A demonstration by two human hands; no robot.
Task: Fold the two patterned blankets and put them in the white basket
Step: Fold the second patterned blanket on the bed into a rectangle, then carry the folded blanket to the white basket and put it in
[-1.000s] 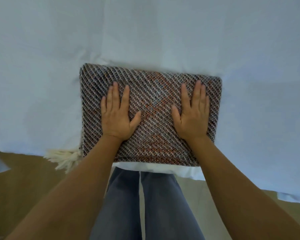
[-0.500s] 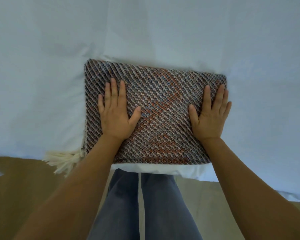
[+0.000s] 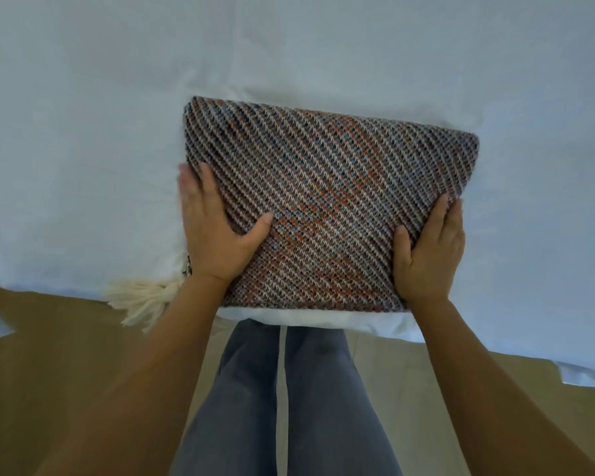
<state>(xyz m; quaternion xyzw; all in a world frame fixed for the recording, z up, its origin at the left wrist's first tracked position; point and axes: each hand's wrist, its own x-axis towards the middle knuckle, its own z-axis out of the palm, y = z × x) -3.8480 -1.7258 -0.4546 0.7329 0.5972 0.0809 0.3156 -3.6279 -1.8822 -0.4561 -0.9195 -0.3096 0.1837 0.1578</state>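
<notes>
While the folded rectangular blanket of diagonal brown, blue, orange and cream weave [image 3: 340, 201] lay flat on the pale white sheet-covered surface [image 3: 83, 132], near that surface's front edge, both hands bracketed it from the sides. Left hand [image 3: 213, 231] sat at the blanket's left edge: fingers [image 3: 194, 190] straight, running along the edge and partly over onto the sheet, thumb [image 3: 258, 228] splayed inward on top of the weave. Right hand [image 3: 430, 255] sat at the near right corner: fingers [image 3: 450, 218] extended along the right side, thumb [image 3: 402, 242] on the top face. Neither hand was clenched; both were flat and spread, pressing against the bundle with nothing pinched or wrapped. So the blanket lay between the two palms, most of its area ahead of the hands and away from the person. Could not tell whether any fingertips reached under the edges. A cream tasselled fringe [image 3: 141, 297] stuck out at the near left corner, beside the left wrist, hanging over the sheet's edge. Below that: grey-blue trousers [image 3: 255, 407] and tan floor [image 3: 49, 355].
</notes>
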